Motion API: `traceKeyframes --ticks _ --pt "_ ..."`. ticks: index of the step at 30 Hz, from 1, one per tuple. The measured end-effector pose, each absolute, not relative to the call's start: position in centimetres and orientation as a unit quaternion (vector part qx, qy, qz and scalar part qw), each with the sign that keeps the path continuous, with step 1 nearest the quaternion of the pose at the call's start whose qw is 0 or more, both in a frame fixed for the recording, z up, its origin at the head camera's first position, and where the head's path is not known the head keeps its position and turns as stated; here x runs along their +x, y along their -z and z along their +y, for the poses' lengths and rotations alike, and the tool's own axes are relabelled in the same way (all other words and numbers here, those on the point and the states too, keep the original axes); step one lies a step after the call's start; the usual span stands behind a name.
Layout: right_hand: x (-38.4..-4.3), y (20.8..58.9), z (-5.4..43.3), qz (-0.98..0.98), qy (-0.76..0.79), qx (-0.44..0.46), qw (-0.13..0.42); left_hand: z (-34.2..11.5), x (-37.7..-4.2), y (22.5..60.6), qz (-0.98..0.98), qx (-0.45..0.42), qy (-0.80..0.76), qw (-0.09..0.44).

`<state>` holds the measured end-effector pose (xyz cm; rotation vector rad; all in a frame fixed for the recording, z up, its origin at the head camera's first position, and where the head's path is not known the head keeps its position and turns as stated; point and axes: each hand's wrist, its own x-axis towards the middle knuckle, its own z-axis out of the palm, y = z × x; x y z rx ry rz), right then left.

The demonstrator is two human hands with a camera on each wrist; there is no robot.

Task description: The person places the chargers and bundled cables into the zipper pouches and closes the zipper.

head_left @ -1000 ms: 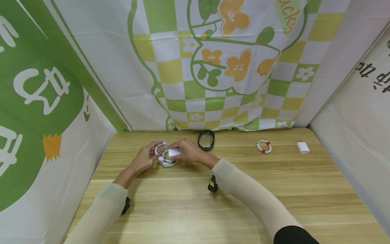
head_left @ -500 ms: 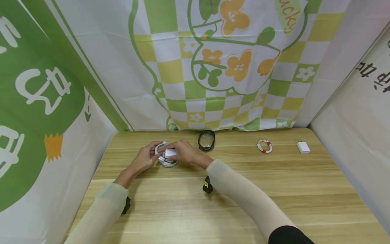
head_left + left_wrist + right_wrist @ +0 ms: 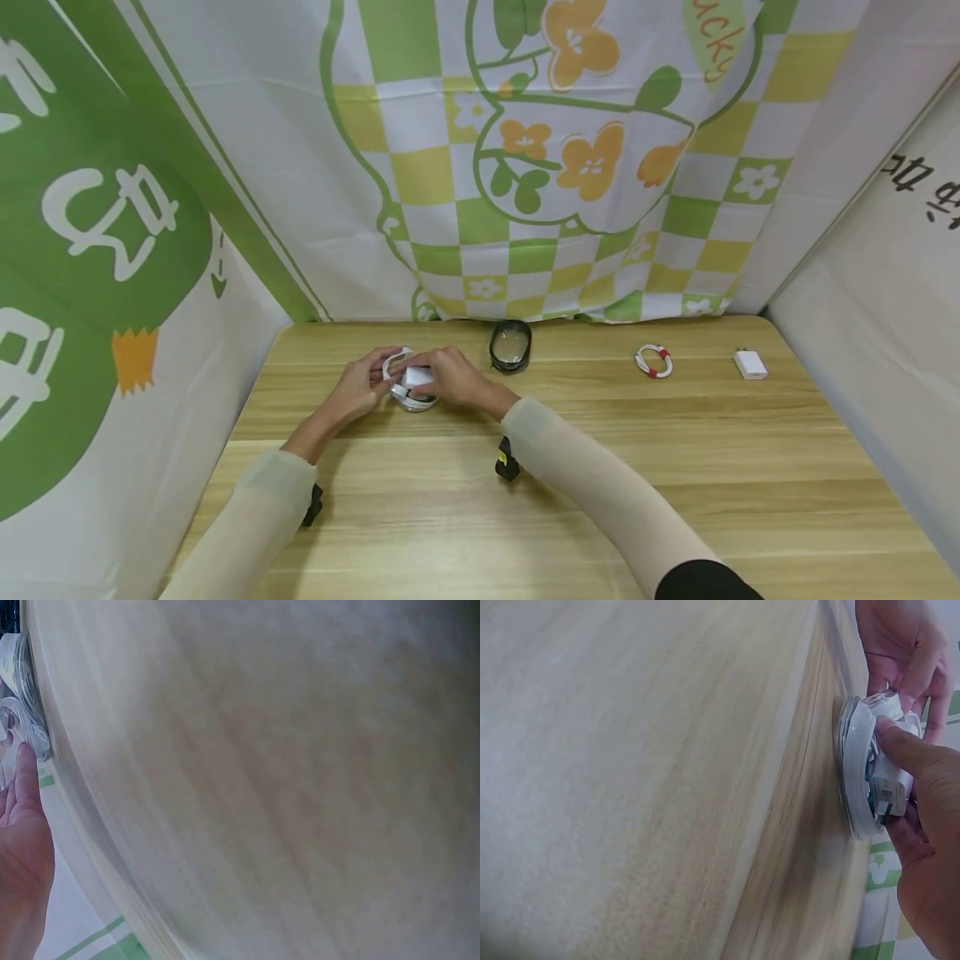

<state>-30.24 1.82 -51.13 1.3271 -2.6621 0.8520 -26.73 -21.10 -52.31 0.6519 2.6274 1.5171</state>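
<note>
My left hand (image 3: 356, 387) pinches the raised lid of a small round clear case (image 3: 857, 769) with white trim at the back left of the table. White charging cable seems to lie inside it, partly covered by fingers. A white charger plug (image 3: 894, 776), its metal prongs showing in the right wrist view, is gripped between the thumb and fingers of my right hand (image 3: 455, 379). That plug sits over the case's opening, against the white rim. In the left wrist view only part of my left hand (image 3: 22, 851) and the case's edge appear.
A round clear case with black trim (image 3: 510, 367) stands right of my hands. Farther right lie a coiled white cable (image 3: 654, 362) with red ties and another white charger plug (image 3: 751, 364). A patterned curtain (image 3: 487, 258) hangs along the table's back edge.
My right hand has moved slightly left, bringing the charger plug from the case's right side to over its opening. The left hand stays in nearly the same place on the lid.
</note>
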Motion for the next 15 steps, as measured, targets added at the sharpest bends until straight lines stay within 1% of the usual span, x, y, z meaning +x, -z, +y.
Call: traceKeyframes --ticks 6,15 --pt "-30.13 51.04 2.18 -0.868 -0.270 0.417 0.026 -21.06 -26.80 52.38 0.844 0.210 -0.493 0.016" --pt "-29.96 50.88 2.84 -0.878 -0.283 0.385 0.011 -20.94 -26.99 52.38 0.859 0.201 -0.471 0.008"
